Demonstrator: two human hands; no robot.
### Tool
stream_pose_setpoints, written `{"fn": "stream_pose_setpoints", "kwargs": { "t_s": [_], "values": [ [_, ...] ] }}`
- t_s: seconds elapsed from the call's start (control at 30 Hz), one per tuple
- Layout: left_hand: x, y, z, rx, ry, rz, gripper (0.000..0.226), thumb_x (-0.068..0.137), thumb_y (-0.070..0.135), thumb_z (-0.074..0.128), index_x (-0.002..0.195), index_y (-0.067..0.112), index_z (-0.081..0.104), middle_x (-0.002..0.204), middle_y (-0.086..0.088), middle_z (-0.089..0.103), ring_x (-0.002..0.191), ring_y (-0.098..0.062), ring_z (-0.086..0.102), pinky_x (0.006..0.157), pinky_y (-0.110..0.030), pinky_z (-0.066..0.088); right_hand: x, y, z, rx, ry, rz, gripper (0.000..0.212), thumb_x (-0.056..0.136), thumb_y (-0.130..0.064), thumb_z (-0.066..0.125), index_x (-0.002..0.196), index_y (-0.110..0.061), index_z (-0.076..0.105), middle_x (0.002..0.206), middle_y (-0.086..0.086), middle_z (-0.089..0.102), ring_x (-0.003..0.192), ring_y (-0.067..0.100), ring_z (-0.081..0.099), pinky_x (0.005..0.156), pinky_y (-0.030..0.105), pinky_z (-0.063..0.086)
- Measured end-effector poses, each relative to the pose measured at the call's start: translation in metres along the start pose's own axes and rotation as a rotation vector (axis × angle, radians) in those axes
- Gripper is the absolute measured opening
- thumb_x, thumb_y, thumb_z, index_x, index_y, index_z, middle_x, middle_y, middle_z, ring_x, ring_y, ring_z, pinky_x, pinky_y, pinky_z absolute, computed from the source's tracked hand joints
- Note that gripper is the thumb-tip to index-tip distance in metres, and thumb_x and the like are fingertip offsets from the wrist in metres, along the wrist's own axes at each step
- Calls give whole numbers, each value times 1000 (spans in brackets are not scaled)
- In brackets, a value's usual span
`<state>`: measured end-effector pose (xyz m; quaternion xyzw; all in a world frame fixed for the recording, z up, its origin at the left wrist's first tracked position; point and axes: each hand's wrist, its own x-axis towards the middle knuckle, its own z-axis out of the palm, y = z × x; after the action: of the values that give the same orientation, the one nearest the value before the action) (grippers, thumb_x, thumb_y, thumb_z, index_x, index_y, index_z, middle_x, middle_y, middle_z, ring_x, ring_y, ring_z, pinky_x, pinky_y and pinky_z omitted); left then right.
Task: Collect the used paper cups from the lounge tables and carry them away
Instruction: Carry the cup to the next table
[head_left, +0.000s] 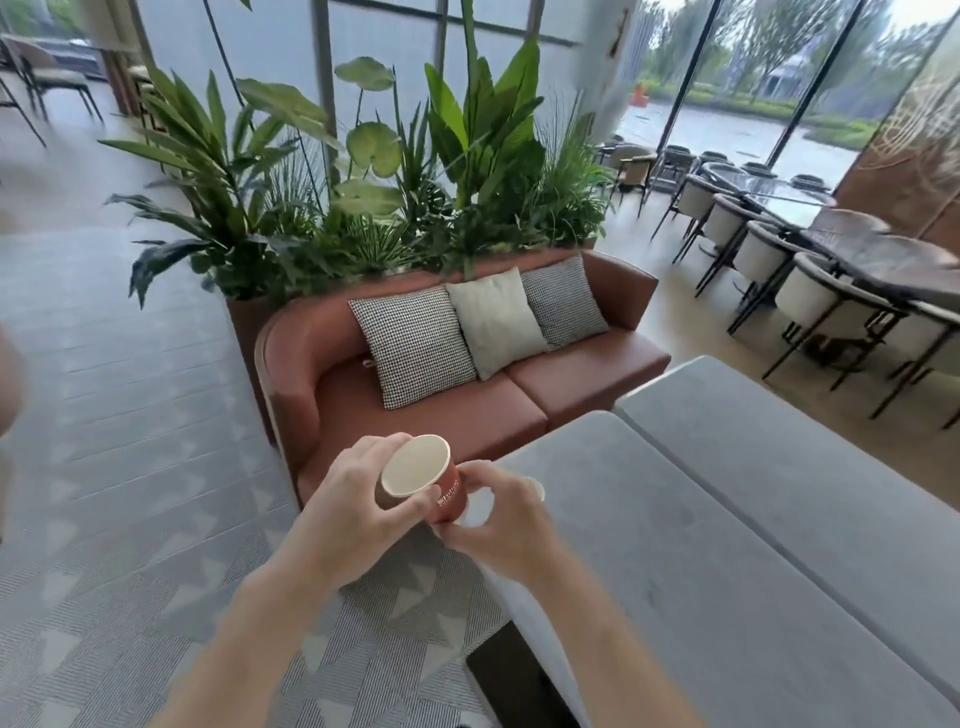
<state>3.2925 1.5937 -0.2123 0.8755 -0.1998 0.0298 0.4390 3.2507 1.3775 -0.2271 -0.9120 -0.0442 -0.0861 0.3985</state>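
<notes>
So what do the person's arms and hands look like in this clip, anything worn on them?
Both forearms are bare as far as the frame shows: no sleeves, gloves, watch or bracelets. No rings are visible on the left hand or the right hand. The nails look short and unpainted, though slight blur limits the detail. Anything worn above the forearms is out of view.

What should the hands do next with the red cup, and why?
Probably slide the red cup, gripped by the left hand, down into the second cup the right hand holds. Its base already touches that cup's white mouth, and stacking would free a hand.
</notes>
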Motion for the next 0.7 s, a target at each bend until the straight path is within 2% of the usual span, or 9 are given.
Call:
{"fn": "stream_pose_setpoints", "kwargs": {
  "t_s": [0.17,0.3,0.43,0.5,0.57,0.63,0.7],
  "values": [
    [57,-3,9,42,-32,5,79,82,75,62,148,31,55,134,25,56,128,-5,52,112,-37,45,48,23,-11,54,9,32,44,71,-44,86,110,-36,69,104,-23,70,105,-2,65,83,6,45],
    [106,0,29,53,-79,31,81,82,75,62,150,30,54,135,21,56,128,-7,53,113,-38,46,80,51,-30,85,28,65,42,72,-42,86,110,-34,69,104,-20,71,103,2,67,84,14,52],
    [147,3,52,39,-121,48,84,82,76,65,150,28,52,135,21,57,130,-5,52,114,-36,44,105,79,-47,96,61,103,40,72,-35,87,108,-35,69,101,-20,71,102,-1,67,82,9,49],
    [167,5,65,28,-143,66,81,83,72,68,149,28,53,134,21,58,129,-5,54,113,-35,45,114,91,-56,112,86,109,39,72,-34,86,108,-36,70,100,-19,72,100,0,68,82,12,51],
    [185,8,77,24,-163,79,77,82,71,69,145,29,55,130,20,60,124,-3,56,108,-27,47,119,103,-64,97,104,122,42,74,-33,87,112,-35,71,101,-19,73,100,-1,67,85,14,52],
    [197,14,91,5,-199,88,74,80,72,67,141,31,56,126,23,61,119,0,58,100,-19,47,118,115,-72,83,124,158,44,75,-33,89,116,-34,71,102,-21,72,102,-5,65,87,9,48],
    [209,17,105,-16,-243,111,71,80,69,68,140,31,56,124,22,62,118,0,59,98,-20,48,116,126,-77,91,145,196,46,76,-34,90,118,-32,72,103,-22,72,103,-6,64,87,7,45]
  ]
}}
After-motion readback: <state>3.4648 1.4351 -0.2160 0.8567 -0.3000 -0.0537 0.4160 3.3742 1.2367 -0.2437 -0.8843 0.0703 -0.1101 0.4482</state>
